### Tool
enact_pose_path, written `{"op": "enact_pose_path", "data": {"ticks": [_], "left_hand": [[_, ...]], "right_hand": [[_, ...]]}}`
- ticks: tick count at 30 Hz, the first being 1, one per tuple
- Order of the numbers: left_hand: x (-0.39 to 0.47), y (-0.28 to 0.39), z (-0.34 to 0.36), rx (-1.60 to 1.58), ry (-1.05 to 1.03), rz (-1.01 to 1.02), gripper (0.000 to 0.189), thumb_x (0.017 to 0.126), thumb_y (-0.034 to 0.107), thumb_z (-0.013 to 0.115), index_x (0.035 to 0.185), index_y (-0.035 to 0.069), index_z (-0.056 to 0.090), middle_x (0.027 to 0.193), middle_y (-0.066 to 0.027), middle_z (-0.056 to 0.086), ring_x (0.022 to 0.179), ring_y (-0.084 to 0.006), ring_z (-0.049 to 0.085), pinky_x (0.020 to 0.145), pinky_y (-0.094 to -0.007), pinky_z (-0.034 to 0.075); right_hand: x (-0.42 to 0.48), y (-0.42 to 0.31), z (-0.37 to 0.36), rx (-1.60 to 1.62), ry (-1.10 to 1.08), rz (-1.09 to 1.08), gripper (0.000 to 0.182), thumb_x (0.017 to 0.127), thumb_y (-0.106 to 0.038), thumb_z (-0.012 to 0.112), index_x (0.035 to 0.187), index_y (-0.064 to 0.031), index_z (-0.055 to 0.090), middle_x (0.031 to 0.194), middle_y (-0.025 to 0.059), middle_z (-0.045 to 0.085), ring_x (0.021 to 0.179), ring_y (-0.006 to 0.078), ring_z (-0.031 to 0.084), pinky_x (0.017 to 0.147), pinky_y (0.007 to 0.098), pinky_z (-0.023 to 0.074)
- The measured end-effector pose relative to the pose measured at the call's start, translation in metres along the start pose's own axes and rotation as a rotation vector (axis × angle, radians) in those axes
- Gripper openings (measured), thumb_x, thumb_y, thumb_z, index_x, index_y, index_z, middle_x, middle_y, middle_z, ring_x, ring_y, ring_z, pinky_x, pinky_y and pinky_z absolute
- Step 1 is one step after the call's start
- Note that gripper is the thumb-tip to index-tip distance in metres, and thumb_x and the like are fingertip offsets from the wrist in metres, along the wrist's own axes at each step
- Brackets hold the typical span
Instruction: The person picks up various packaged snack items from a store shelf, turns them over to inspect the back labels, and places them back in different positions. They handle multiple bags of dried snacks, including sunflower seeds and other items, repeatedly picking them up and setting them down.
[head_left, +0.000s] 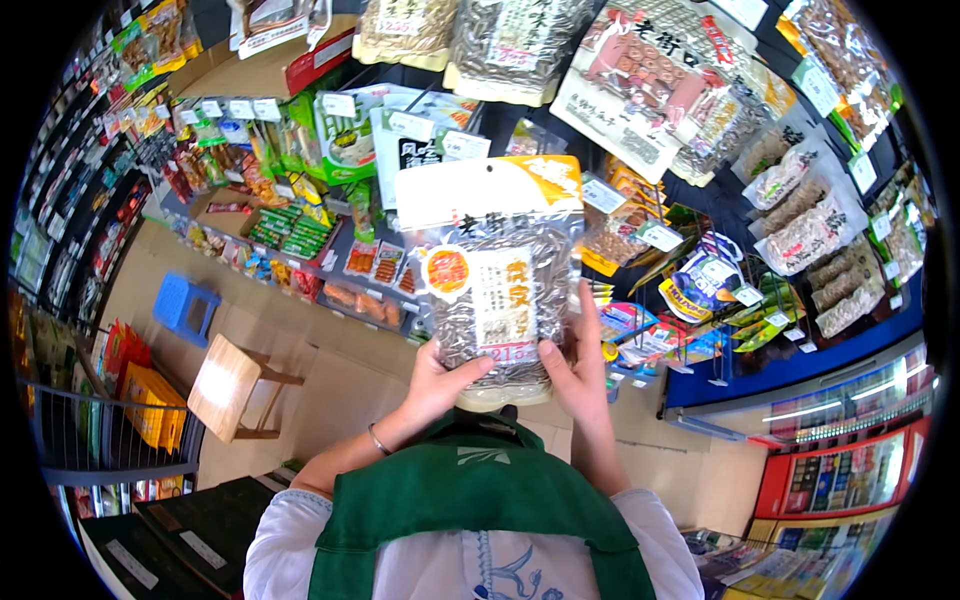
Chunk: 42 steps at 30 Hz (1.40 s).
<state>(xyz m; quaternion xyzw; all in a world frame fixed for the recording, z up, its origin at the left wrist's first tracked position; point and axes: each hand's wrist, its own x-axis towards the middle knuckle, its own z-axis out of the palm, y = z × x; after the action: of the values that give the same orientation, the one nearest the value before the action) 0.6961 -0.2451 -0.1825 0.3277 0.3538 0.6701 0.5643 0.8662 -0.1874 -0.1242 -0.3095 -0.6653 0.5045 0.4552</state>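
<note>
A clear plastic bag of sunflower seeds (501, 300) with a white and yellow top is held upright before my chest, its printed front facing up to the camera. My left hand (448, 379) grips its lower left edge, thumb on the front. My right hand (579, 367) holds the lower right edge, its thumb also on the front and one finger stretched up along the side. The fingers behind the bag are hidden. Beyond it, larger seed bags (517, 49) and a white printed snack bag (637, 82) hang on the display rack.
Hooks with snack packets and price tags surround the bag. Lower shelves hold green packets (292, 232). On the floor at left stand a blue plastic stool (185, 307) and a wooden stool (225, 386). A wire rack (112, 435) is at far left, a red drinks cooler (840, 472) at right.
</note>
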Motion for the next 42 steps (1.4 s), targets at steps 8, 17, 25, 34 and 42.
{"op": "enact_pose_path", "data": {"ticks": [8,17,25,34,42], "left_hand": [[-0.004,-0.024,0.001,-0.152,0.181,0.081,0.028,0.083,0.003,0.058,0.11,-0.005,0.054,0.099,-0.0109,0.064,0.086,-0.0143,0.062,0.076,-0.0305,0.051],[0.007,-0.052,0.022,-0.266,0.217,0.113,0.023,0.084,0.0,0.053,0.106,-0.002,0.048,0.103,-0.0133,0.06,0.09,-0.0193,0.06,0.081,-0.0361,0.05],[-0.004,-0.06,0.021,-0.152,0.201,0.183,0.041,0.085,0.015,0.058,0.12,-0.004,0.046,0.11,-0.0135,0.06,0.095,-0.0224,0.061,0.084,-0.0386,0.05],[-0.011,-0.061,0.018,-0.162,0.272,0.183,0.039,0.082,0.013,0.062,0.115,-0.003,0.049,0.107,-0.0122,0.061,0.093,-0.0208,0.061,0.084,-0.0365,0.049],[-0.009,-0.048,0.023,-0.187,0.209,0.14,0.034,0.078,0.011,0.067,0.107,-0.003,0.055,0.1,-0.0108,0.063,0.088,-0.0183,0.062,0.08,-0.0341,0.05]], "right_hand": [[0.036,-0.034,-0.089,-0.203,0.105,-0.174,0.052,0.094,-0.024,0.048,0.139,-0.0035,0.032,0.127,0.0154,0.047,0.103,0.02,0.053,0.085,0.0323,0.0459],[0.195,-0.035,-0.23,-0.274,0.528,-0.047,0.084,0.083,-0.032,0.066,0.14,0.0068,0.019,0.142,0.0257,0.029,0.13,0.03,0.033,0.105,0.0341,0.0277],[0.25,-0.022,-0.238,0.055,0.426,-0.216,0.083,0.072,-0.015,0.078,0.133,0.0068,0.027,0.128,0.0202,0.045,0.112,0.0232,0.049,0.093,0.0312,0.0404],[0.232,-0.022,-0.224,-0.114,0.578,-0.432,0.042,0.075,-0.008,0.072,0.109,0.0054,0.052,0.1,0.0103,0.063,0.086,0.0144,0.059,0.079,0.0266,0.0455],[0.157,-0.06,-0.215,-0.26,0.625,-0.433,0.061,0.076,-0.007,0.072,0.124,0.0112,0.039,0.111,0.0136,0.057,0.095,0.0152,0.055,0.084,0.0274,0.0445]]}}
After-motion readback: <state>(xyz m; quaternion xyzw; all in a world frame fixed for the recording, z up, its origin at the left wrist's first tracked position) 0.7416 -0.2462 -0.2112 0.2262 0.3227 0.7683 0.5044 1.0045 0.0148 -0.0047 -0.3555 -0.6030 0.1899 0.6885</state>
